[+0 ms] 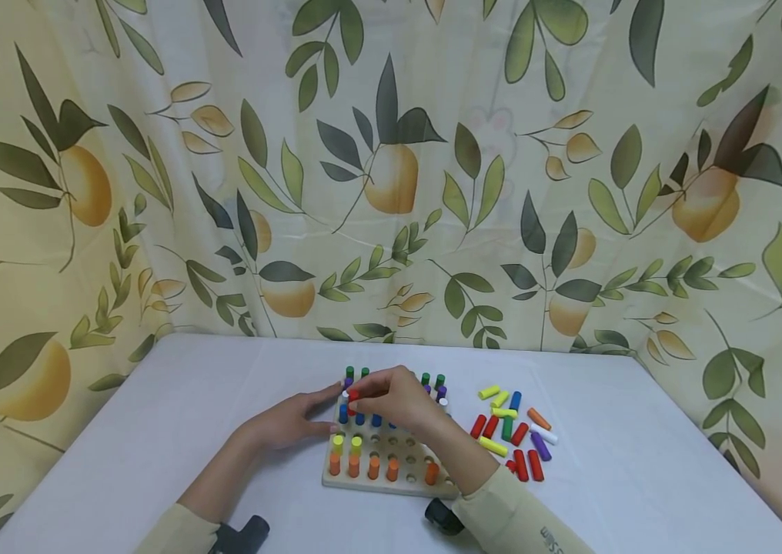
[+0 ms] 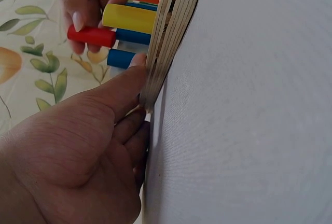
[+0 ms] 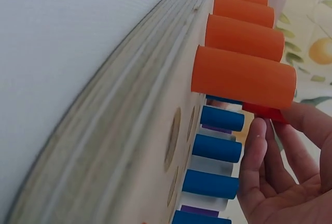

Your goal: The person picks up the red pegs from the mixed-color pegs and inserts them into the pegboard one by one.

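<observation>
Nearest the camera, at the low edge of the head view: two beige sleeves (image 1: 523,508), with a black wrist device (image 1: 442,517) by the right cuff and another by the left. White counter (image 1: 128,446) beneath; fruit-and-leaf cloth (image 1: 453,292) hung behind.

Right hand (image 1: 398,400): thumb and fingertips pinching a red peg (image 2: 96,36). Peg is over the left part of a pale wooden pegboard (image 1: 377,487), beside a white peg (image 1: 345,397); left wrist view puts its lower end about level with the blue tops. Contact with them: cannot tell.

Left hand (image 1: 287,423): fingers relaxed, not wrapped round any peg; thumb and forefinger touch the board's left edge, thumb tip close to a blue peg in the wrist view.

Board, near to far: five orange pegs (image 1: 373,467), a bare hole between fourth and fifth; two yellow pegs (image 1: 338,445) at left; bare holes; then blue pegs (image 1: 376,421), white, purple pegs (image 1: 441,393), green pegs (image 1: 349,372) at the back. Right hand hides part of the far rows.

Right of the board, on the counter: scattered loose pegs (image 1: 493,446), red, yellow, blue, green, orange, white, purple, mostly lying flat, some touching.
</observation>
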Available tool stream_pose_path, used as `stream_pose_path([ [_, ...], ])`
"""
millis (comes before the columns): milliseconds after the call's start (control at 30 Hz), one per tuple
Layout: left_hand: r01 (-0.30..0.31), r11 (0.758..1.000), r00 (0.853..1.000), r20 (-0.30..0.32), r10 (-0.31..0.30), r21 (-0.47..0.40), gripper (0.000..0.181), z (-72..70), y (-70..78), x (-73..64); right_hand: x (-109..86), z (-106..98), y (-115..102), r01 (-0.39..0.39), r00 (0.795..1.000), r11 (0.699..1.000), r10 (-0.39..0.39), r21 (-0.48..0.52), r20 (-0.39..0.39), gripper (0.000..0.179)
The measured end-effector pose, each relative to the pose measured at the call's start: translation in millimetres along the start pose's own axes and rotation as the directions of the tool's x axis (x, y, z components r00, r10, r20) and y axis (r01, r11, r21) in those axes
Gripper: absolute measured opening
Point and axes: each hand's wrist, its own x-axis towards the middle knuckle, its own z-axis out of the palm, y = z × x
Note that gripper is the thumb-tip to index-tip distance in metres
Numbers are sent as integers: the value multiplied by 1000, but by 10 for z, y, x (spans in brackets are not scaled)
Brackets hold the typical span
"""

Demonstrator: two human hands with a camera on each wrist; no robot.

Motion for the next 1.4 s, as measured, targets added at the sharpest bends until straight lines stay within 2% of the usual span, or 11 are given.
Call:
stream_pose_path([
  [400,-38,999,999,15,38,-3,74,-33,46,0,3,19,2,21,1000,999,-21,-32,-2,17],
  [833,-68,998,998,14,68,6,73,-42,27,-17,-8,86,-23,29,999,995,-25,-94,40,14],
  [1167,-73,997,997,28,74,-26,72,-32,3,-19,-15,161,15,37,999,990,-31,-137,41,14],
  [1400,-46,999,998,35,47,-28,71,-23,-22,-15,-2,198,24,56,998,986,-51,-159,36,14],
])
